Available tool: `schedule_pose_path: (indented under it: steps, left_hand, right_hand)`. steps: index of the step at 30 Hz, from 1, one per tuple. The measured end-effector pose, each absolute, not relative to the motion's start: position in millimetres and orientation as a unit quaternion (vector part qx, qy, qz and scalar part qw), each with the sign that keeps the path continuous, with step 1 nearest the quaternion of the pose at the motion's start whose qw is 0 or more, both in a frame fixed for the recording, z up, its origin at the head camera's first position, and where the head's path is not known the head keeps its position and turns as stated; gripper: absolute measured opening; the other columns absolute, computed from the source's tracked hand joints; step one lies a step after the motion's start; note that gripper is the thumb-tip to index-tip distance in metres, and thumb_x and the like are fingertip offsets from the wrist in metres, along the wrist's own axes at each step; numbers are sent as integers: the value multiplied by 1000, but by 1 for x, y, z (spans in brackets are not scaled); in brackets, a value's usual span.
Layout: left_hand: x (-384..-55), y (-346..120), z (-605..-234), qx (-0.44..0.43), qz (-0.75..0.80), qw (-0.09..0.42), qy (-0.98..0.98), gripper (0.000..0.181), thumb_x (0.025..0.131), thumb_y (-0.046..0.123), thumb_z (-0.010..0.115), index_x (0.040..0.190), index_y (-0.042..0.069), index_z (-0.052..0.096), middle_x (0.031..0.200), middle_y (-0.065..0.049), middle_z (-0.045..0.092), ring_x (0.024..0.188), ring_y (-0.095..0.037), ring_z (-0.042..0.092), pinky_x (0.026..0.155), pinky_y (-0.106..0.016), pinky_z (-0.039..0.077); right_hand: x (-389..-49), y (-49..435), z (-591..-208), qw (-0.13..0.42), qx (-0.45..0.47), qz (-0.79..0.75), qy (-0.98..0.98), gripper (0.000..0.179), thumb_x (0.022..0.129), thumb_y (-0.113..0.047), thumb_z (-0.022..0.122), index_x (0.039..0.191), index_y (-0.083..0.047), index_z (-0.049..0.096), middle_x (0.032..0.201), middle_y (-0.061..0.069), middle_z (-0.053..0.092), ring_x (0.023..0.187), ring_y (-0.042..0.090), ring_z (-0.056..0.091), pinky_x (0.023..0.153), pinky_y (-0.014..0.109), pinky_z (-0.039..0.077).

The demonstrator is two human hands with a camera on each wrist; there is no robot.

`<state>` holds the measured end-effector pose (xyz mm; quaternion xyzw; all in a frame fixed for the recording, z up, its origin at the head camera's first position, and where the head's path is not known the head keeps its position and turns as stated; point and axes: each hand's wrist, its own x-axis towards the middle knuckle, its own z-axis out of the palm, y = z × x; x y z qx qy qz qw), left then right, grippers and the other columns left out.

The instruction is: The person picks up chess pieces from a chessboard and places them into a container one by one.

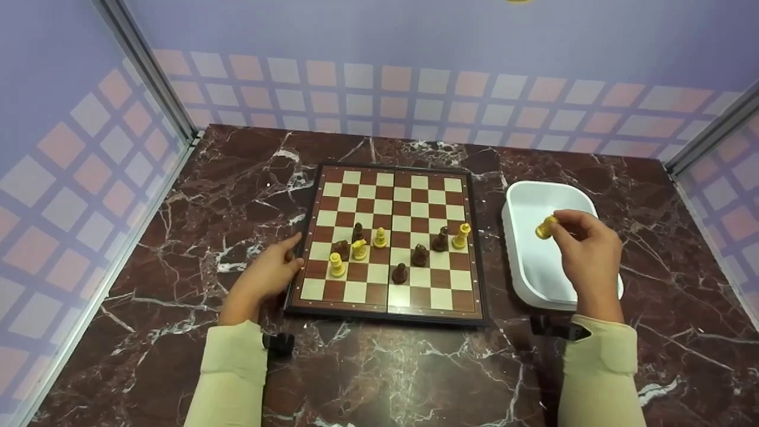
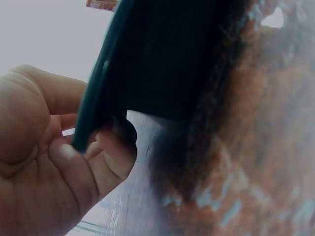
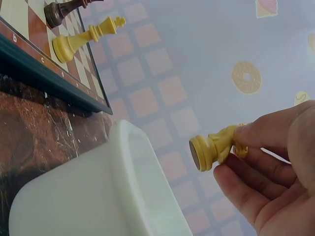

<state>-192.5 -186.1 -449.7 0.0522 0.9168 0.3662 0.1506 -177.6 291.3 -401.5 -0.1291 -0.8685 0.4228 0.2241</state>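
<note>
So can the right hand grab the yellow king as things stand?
Probably not: the right hand pinches another yellow piece above the tub. Once freed, likely yes: the king stands uncovered on the board.

The person's sleeved left forearm (image 1: 228, 379) and right forearm (image 1: 599, 373) reach forward, well apart. The left hand (image 1: 267, 270) angles inward from its wrist (image 1: 237, 305), fingers bent. The right hand (image 1: 593, 249) is raised, back upward, thumb and forefinger meeting in a pinch, the remaining fingers curled loosely beneath.
</note>
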Motion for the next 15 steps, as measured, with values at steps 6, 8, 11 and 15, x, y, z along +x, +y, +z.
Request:
schedule_pose_path:
  steps: [6,8,11,15]
  left_hand:
    - [-193,-186,-451,51,364,146,918,59,92,14,48,145,8,23,69,-1,43,51,-11,39,49,-28,39]
    - [-193,-186,-451,53,363,145,919,59,92,14,48,145,8,23,69,-1,43,51,-11,39,49,-28,38]
    - [-192,-186,-451,54,361,144,920,59,92,15,48,145,8,23,69,-1,43,51,-11,39,49,-28,38]
    - [-193,-185,-450,55,362,143,919,58,92,15,47,145,7,23,68,-1,42,51,-11,38,48,-27,38]
  right_hand:
    - [-178,295,-401,229,-143,404,-874,22,80,-22,67,101,-15,69,99,3,67,83,-6,58,71,8,44]
    - [-178,295,-402,239,-136,399,-875,21,80,-21,67,100,-15,70,98,2,66,83,-6,59,71,8,44]
    - [-179,292,-402,244,-124,408,-871,19,80,-19,67,98,-15,70,95,3,67,82,-5,59,70,7,44]
    - [-181,285,-402,249,-107,419,-867,18,80,-18,67,97,-16,70,94,2,67,83,-4,60,71,9,46]
